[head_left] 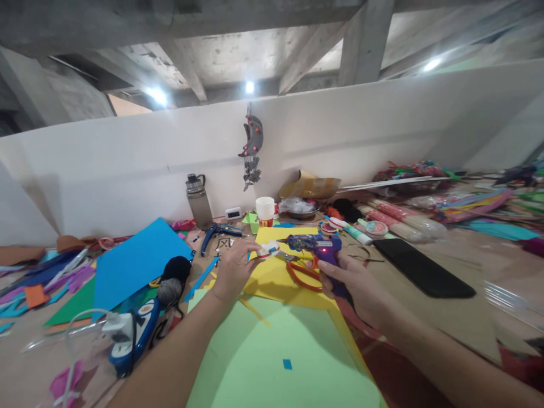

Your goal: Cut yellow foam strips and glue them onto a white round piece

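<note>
A glue gun (329, 246) is sitting in the right hand (347, 277), its barrel lying nearly level and its grip slanting down. Its purple-blue body is bearing a pale label, and a small red light is glowing on its side. Its nozzle is pointing left toward a small white piece (267, 250). The left hand (235, 265) is pinching this piece, which is showing red and blue marks; the view is leaving unclear whether nozzle and piece are touching.

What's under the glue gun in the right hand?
Below the glue gun, orange-handled scissors appear to lie on yellow paper. Whatever sits directly behind the glue gun and right hand is covered, so it can't be seen.
</note>
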`<act>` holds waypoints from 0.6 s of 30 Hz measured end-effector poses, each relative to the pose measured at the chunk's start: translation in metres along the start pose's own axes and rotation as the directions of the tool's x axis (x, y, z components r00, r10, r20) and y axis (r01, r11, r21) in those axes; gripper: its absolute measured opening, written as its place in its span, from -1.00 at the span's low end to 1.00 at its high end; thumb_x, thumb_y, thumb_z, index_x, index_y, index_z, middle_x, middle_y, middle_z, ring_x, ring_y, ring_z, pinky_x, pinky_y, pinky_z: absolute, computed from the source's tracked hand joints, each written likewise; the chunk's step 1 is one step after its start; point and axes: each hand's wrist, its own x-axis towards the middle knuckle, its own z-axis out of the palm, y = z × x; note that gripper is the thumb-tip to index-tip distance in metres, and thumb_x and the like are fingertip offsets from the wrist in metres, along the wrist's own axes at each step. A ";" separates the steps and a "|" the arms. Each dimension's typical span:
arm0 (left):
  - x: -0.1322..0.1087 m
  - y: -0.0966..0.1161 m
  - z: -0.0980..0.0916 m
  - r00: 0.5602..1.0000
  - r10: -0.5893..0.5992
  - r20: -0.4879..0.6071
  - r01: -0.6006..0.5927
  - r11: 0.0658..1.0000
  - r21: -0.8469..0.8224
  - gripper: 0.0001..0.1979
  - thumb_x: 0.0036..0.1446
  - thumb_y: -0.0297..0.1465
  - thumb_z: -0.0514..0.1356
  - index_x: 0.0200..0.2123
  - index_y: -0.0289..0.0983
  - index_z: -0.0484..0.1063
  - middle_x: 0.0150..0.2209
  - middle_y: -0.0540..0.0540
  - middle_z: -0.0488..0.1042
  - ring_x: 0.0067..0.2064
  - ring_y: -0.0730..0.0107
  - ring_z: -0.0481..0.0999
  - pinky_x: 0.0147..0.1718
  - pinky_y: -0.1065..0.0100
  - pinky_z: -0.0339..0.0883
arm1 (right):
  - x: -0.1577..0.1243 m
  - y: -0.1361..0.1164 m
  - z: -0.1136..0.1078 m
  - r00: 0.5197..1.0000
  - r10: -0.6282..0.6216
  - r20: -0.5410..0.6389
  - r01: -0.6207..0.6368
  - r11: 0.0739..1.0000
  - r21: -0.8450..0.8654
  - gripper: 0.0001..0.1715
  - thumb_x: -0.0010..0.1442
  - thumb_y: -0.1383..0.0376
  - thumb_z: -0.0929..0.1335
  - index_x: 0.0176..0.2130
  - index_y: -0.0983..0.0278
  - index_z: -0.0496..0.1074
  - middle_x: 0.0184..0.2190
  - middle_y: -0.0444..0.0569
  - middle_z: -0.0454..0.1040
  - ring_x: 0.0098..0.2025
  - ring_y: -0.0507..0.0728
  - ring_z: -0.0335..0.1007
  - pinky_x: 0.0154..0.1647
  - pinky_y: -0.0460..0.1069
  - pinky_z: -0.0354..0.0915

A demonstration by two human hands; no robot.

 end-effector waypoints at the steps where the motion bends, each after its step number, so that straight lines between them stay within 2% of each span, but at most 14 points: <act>1: 0.000 -0.002 0.000 1.000 -0.012 -0.021 0.012 1.000 0.022 -0.88 0.06 -0.39 0.27 -0.28 -0.21 0.45 -0.24 -0.11 0.55 -0.15 0.29 0.52 -0.16 0.26 0.37 | -0.001 -0.003 -0.002 1.000 -0.015 -0.026 0.014 0.999 -0.030 -0.68 0.05 0.11 0.42 -0.33 0.26 0.31 -0.64 -0.21 0.30 -0.60 -0.02 0.17 -0.59 -0.10 0.12; 5: 0.000 -0.008 0.002 0.993 -0.058 -0.103 0.068 0.993 0.094 -0.92 0.04 -0.38 0.27 -0.34 -0.21 0.46 -0.29 -0.09 0.55 -0.22 0.31 0.52 -0.22 0.30 0.36 | -0.002 -0.017 -0.020 0.993 -0.063 -0.101 0.054 0.994 -0.093 -0.67 0.00 0.11 0.43 -0.40 0.23 0.26 -0.67 -0.23 0.27 -0.64 -0.02 0.15 -0.60 -0.10 0.14; 8: 0.001 -0.009 0.003 0.989 -0.093 -0.118 0.107 0.987 0.117 -0.92 0.03 -0.38 0.27 -0.35 -0.21 0.46 -0.31 -0.08 0.54 -0.24 0.31 0.51 -0.22 0.30 0.35 | -0.001 -0.027 -0.043 0.988 -0.054 -0.143 0.031 0.987 -0.160 -0.69 0.01 0.13 0.42 -0.43 0.22 0.24 -0.68 -0.22 0.28 -0.66 -0.03 0.14 -0.64 -0.10 0.12; 10: 0.001 -0.007 0.003 0.988 -0.103 -0.111 0.116 0.986 0.119 -0.91 0.03 -0.37 0.27 -0.34 -0.21 0.46 -0.31 -0.07 0.54 -0.25 0.32 0.51 -0.23 0.31 0.35 | 0.002 -0.030 -0.062 0.974 -0.078 -0.213 0.025 0.970 -0.241 -0.73 0.04 0.14 0.40 -0.43 0.22 0.26 -0.67 -0.18 0.30 -0.64 0.01 0.20 -0.61 -0.07 0.18; 13: 0.001 -0.005 0.003 0.992 -0.080 -0.093 0.092 0.987 0.132 -0.90 0.04 -0.36 0.28 -0.34 -0.21 0.44 -0.29 -0.06 0.53 -0.24 0.33 0.50 -0.24 0.33 0.34 | 0.009 -0.028 -0.089 0.935 -0.102 -0.341 -0.032 0.930 -0.367 -0.74 0.07 0.12 0.37 -0.45 0.23 0.28 -0.65 -0.10 0.32 -0.62 0.06 0.26 -0.58 0.00 0.26; 15: 0.002 -0.003 0.003 0.995 -0.056 -0.078 0.067 0.987 0.149 -0.90 0.04 -0.36 0.28 -0.34 -0.21 0.44 -0.29 -0.07 0.53 -0.24 0.33 0.50 -0.24 0.34 0.33 | 0.014 -0.022 -0.103 0.926 -0.110 -0.360 -0.053 0.908 -0.416 -0.70 0.12 0.10 0.32 -0.48 0.25 0.29 -0.64 -0.02 0.36 -0.62 0.08 0.30 -0.56 0.02 0.28; 18: 0.001 -0.002 0.003 0.997 -0.052 -0.056 0.060 0.986 0.157 -0.89 0.03 -0.36 0.29 -0.34 -0.20 0.45 -0.31 -0.06 0.52 -0.26 0.33 0.49 -0.25 0.33 0.33 | 0.021 -0.013 -0.113 0.929 -0.146 -0.341 -0.050 0.861 -0.507 -0.60 0.12 0.06 0.30 -0.57 0.28 0.33 -0.69 0.06 0.37 -0.67 0.11 0.31 -0.64 0.01 0.21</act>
